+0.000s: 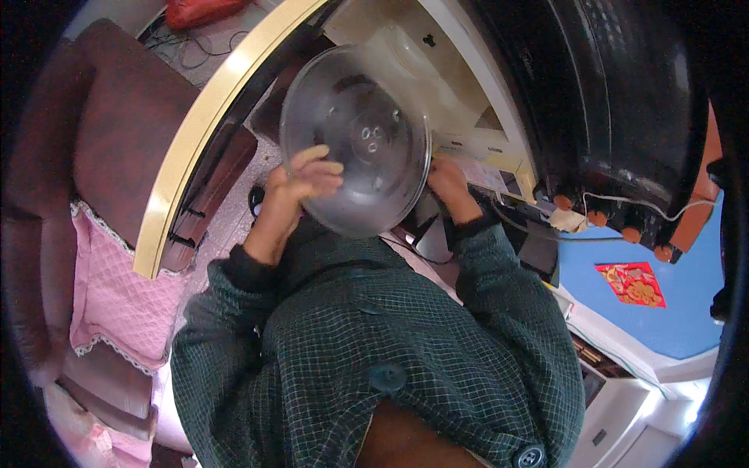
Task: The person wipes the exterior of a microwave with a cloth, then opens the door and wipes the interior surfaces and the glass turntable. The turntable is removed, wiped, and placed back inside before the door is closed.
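A clear round glass microwave turntable plate (pixel 351 169) is tilted in front of me, with small raised marks at its middle. My left hand (pixel 298 181) grips its left edge, thumb and fingers spread against the glass. At the opposite rim, my right hand (pixel 452 182) has its fingers curled against the plate; their tips are partly hidden. Behind the glass is the beige cavity of a microwave oven (pixel 468 76), with a small dark turntable coupler (pixel 430 40) inside. Its door (pixel 202 126), edged in gold, stands open to my left.
A brown sofa (pixel 129 105) with a pink quilted cover (pixel 126 286) is at the left. At the right are a glossy black casing (pixel 632 99), a white cable (pixel 643 205) and a blue surface (pixel 585 263) bearing a red decoration (pixel 633 285). Cables (pixel 193 50) lie on the floor.
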The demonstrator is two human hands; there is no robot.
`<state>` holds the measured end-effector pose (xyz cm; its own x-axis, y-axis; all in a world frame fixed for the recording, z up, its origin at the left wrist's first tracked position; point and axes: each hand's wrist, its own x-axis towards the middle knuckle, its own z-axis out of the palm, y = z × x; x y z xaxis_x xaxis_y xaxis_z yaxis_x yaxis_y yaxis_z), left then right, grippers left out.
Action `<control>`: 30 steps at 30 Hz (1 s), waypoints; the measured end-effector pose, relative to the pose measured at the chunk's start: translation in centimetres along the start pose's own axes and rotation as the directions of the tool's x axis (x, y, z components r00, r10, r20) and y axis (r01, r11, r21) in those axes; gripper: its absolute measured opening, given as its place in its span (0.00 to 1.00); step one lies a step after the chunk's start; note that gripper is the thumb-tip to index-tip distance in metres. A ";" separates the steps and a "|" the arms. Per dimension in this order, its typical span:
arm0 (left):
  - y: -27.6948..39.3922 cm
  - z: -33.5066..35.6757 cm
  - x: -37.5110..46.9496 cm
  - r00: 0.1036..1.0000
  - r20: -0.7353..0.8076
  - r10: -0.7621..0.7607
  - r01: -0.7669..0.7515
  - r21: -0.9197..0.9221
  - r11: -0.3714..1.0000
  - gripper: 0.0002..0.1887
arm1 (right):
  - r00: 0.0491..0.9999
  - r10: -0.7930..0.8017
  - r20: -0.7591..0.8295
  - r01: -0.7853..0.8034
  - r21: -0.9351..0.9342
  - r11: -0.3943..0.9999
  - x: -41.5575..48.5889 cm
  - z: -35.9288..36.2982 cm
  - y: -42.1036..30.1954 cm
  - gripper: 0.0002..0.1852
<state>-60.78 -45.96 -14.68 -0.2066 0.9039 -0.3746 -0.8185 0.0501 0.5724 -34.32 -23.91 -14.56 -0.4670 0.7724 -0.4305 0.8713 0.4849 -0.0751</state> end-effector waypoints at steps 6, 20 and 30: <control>-0.1 1.9 8.4 0.997 0.068 0.022 -0.022 -0.006 1.000 0.30 | 0.994 0.072 0.079 -0.069 -0.040 0.997 -4.4 2.3 5.2 0.12; -4.7 6.6 27.9 0.996 0.015 0.089 -0.085 -0.197 0.977 0.26 | 0.945 0.303 0.126 -0.320 0.146 0.936 -10.5 5.6 13.1 0.12; -6.9 7.6 31.7 0.996 0.037 0.086 -0.076 -0.220 0.972 0.30 | 0.964 0.245 0.109 -0.263 0.211 0.941 -10.8 5.2 16.2 0.13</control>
<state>-57.64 -14.46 -24.96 -0.2563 0.9199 -0.2969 -0.8984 -0.1134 0.4243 -14.35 -26.50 -15.78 -0.2205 0.8183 -0.5308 0.9749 0.1670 -0.1475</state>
